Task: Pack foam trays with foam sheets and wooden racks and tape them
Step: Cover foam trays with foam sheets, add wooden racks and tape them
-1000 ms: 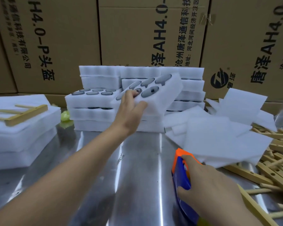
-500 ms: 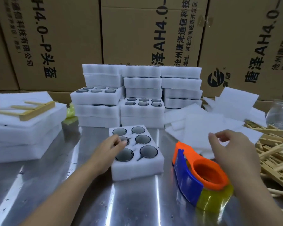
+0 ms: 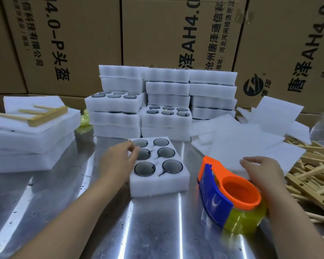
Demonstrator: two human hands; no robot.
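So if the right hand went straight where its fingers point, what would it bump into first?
Probably the top foam sheet. The right hand has its fingertips at that sheet's near edge, pointing away and to the left. Depth is unclear, so they may be touching it.

**Left arm.** The bare left forearm point(image 3: 79, 208) enters the view at 7 o'clock and runs toward 1 o'clock, with the wrist in line with it.

**Left hand** point(image 3: 120, 159). The back of the hand faces the camera. The fingers are loosely curled and relaxed, with tips pointing to 3 o'clock, and the thumb lies close to the index finger.

**Right arm.** The bare right forearm point(image 3: 295, 221) enters at 5 o'clock and runs toward 11 o'clock.

**Right hand** point(image 3: 264, 174). The palm faces down. The fingers are extended and only slightly bent, with tips pointing to 10 o'clock.

**Spacing.** The hands are well apart (left hand at 9 o'clock of the right).
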